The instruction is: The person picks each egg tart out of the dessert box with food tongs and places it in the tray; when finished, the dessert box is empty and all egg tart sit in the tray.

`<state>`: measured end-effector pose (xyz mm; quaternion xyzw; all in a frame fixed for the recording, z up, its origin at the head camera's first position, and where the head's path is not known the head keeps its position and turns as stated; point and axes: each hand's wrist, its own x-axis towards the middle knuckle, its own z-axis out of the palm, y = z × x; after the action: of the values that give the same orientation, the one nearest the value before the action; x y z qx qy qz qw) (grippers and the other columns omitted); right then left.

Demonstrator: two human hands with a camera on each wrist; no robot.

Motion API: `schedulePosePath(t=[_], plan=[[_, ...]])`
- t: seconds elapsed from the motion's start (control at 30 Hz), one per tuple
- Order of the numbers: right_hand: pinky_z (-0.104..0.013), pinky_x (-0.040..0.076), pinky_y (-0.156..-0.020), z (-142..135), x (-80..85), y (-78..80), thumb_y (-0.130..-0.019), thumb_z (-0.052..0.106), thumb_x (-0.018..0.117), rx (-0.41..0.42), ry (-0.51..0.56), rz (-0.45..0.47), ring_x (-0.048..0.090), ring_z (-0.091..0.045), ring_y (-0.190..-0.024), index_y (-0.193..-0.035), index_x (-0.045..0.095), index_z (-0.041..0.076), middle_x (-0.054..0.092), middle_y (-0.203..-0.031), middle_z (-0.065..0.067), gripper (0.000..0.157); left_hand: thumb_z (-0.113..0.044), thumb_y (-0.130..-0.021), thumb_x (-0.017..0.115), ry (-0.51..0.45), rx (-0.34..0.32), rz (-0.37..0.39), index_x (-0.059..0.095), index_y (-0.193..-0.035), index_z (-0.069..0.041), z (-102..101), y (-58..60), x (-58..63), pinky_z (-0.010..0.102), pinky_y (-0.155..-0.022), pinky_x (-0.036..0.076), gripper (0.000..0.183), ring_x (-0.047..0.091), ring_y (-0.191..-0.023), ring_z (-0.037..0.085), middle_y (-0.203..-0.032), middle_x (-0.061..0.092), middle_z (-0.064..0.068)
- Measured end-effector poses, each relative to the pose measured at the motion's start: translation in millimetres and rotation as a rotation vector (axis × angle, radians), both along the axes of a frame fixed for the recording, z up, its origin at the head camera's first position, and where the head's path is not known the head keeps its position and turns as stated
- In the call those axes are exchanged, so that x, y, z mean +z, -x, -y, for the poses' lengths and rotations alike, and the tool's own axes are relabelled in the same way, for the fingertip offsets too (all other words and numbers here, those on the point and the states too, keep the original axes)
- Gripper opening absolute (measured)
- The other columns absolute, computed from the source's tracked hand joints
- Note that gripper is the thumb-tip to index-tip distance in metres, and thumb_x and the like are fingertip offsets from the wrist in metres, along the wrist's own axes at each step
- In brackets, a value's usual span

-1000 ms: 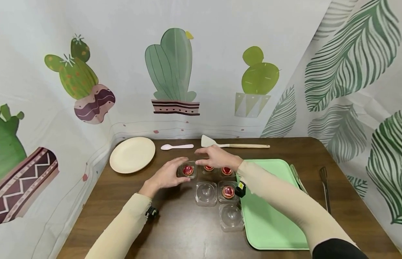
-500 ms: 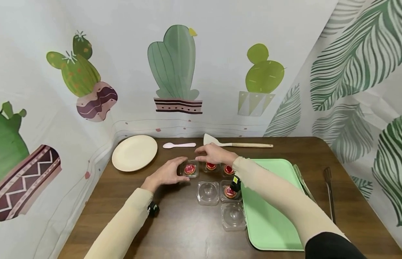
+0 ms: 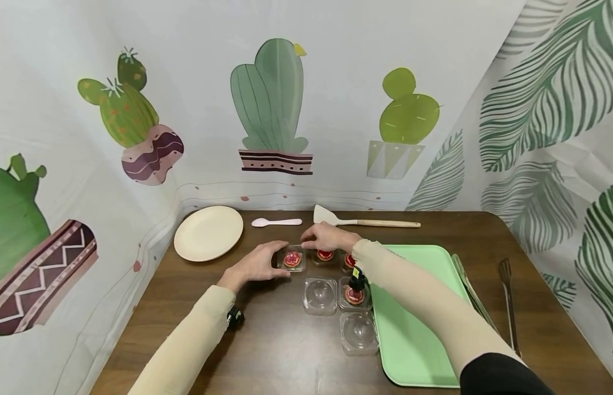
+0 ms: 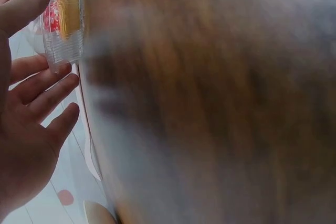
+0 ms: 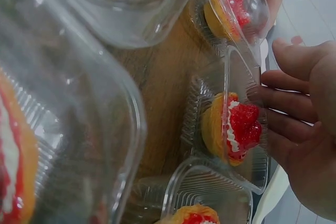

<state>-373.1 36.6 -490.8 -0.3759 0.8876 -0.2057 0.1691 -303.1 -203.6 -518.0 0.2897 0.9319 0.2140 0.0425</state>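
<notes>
My left hand (image 3: 257, 264) lies around the left side of a clear plastic box with a red-topped tart (image 3: 292, 259). In the left wrist view its thumb overlaps this box (image 4: 65, 45), and the relaxed fingers spread beside its ribbed wall. Close on the right, my right hand (image 3: 328, 237) is over the back of a second tart box (image 3: 325, 255). From the right wrist, those fingers (image 5: 289, 103) extend loosely beside the domed lid over a cream-and-red tart (image 5: 241, 129). A third boxed tart (image 3: 349, 261) is partly under my right forearm.
In front stand another boxed tart (image 3: 354, 296) and two clear containers (image 3: 320, 296), (image 3: 359, 333) with no tart visible. A green tray (image 3: 410, 329) lies right of them. A cream plate (image 3: 209, 233), a pink spoon (image 3: 276, 222) and a spatula (image 3: 365, 223) line the back edge.
The head view has shifted slightly. My right hand and forearm have moved a little left and back. My left hand has drawn slightly left from its box, which keeps its place in the row.
</notes>
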Motion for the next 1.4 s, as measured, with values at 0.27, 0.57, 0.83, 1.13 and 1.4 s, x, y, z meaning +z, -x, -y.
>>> schedulePosePath(t=[0.27, 0.57, 0.83, 1.13, 1.4], plan=[[-0.029, 0.055, -0.085, 3, 0.1, 3.2, -0.095, 0.027, 0.064, 0.035, -0.009, -0.043, 0.067, -0.013, -0.094, -0.112, 0.074, 0.012, 0.074, -0.106, 0.000, 0.025, -0.047, -0.076, 0.080, 0.027, 0.006, -0.009, 0.049, -0.140, -0.003, -2, 0.6, 2.8, 0.038, -0.112, 0.040, 0.084, 0.051, -0.131, 0.025, -0.139, 0.055, 0.013], [-0.024, 0.055, -0.076, 7, 2.2, 2.7, -0.091, 0.024, 0.068, 0.027, -0.043, -0.030, 0.066, -0.007, -0.083, -0.104, 0.076, 0.012, 0.075, -0.095, 0.001, 0.019, -0.046, -0.076, 0.080, 0.034, 0.008, -0.014, 0.050, -0.139, -0.002, -4, 0.4, 4.8, 0.040, -0.111, 0.041, 0.082, 0.052, -0.130, 0.026, -0.139, 0.055, 0.013], [-0.023, 0.050, -0.065, 15, 3.1, 0.7, -0.089, 0.023, 0.071, 0.001, -0.072, -0.086, 0.060, -0.007, -0.071, -0.090, 0.076, 0.014, 0.070, -0.079, 0.005, 0.010, -0.045, -0.076, 0.080, 0.035, 0.010, -0.024, 0.051, -0.139, -0.001, -4, 2.1, 4.0, 0.039, -0.110, 0.042, 0.081, 0.053, -0.128, 0.025, -0.137, 0.056, 0.013], [-0.023, 0.048, -0.062, 21, 5.7, 0.4, -0.088, 0.021, 0.072, -0.034, -0.101, -0.098, 0.057, -0.010, -0.068, -0.081, 0.067, 0.016, 0.064, -0.074, 0.005, 0.010, -0.046, -0.075, 0.081, 0.026, -0.008, -0.039, 0.052, -0.137, 0.002, -3, 2.9, 5.9, 0.040, -0.108, 0.044, 0.083, 0.054, -0.127, 0.028, -0.135, 0.058, 0.017], [-0.024, 0.047, -0.064, 23, 6.1, -1.1, -0.089, 0.017, 0.070, -0.004, -0.104, -0.086, 0.056, -0.010, -0.069, -0.080, 0.062, 0.016, 0.061, -0.074, 0.006, 0.012, -0.045, -0.076, 0.081, 0.033, -0.003, -0.030, 0.052, -0.138, 0.002, -3, 1.9, 5.4, 0.040, -0.110, 0.042, 0.084, 0.053, -0.129, 0.028, -0.137, 0.057, 0.018]])
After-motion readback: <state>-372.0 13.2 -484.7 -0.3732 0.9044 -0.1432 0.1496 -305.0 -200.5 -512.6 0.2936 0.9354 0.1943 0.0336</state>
